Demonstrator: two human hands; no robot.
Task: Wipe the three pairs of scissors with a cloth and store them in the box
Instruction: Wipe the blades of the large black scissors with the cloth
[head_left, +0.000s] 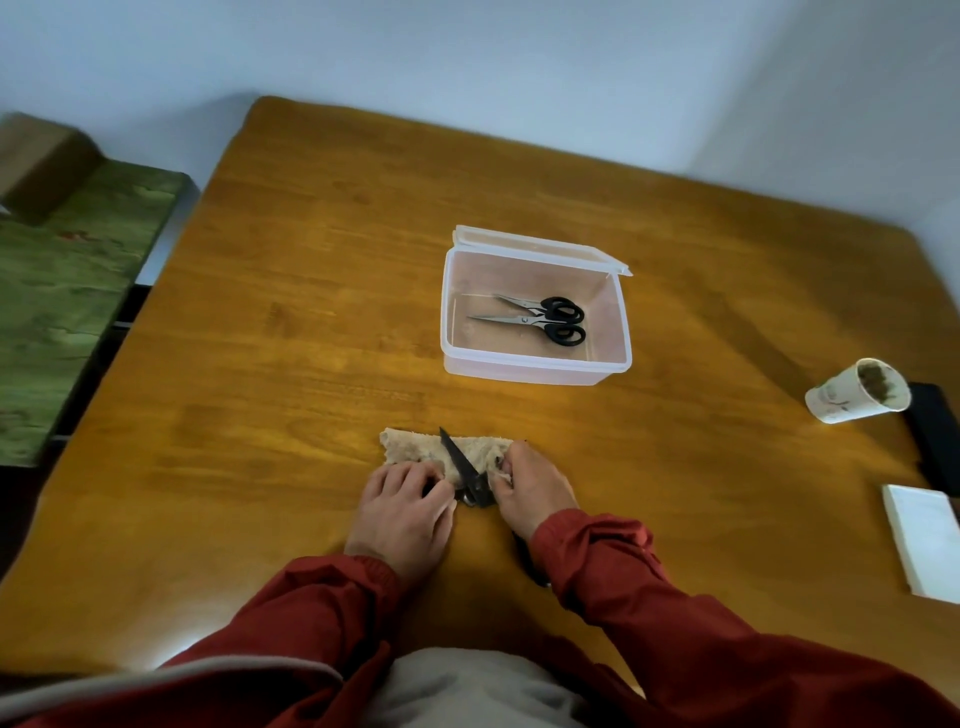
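Observation:
Two pairs of black-handled scissors (540, 322) lie side by side inside the clear plastic box (535, 366) in the middle of the table, its lid open at the back. Near the front edge a third, dark pair of scissors (460, 460) lies on a beige cloth (410, 441), blade tip pointing away from me. My left hand (405, 514) holds the scissors at the handle end, which is partly hidden under my fingers. My right hand (532, 488) grips the right end of the cloth beside the scissors.
A white paper cup (852, 395) lies tipped on the right of the wooden table (291, 322), next to a black object (935, 441). A white block (924, 540) sits at the right edge. A green cushioned bench (67, 291) stands to the left.

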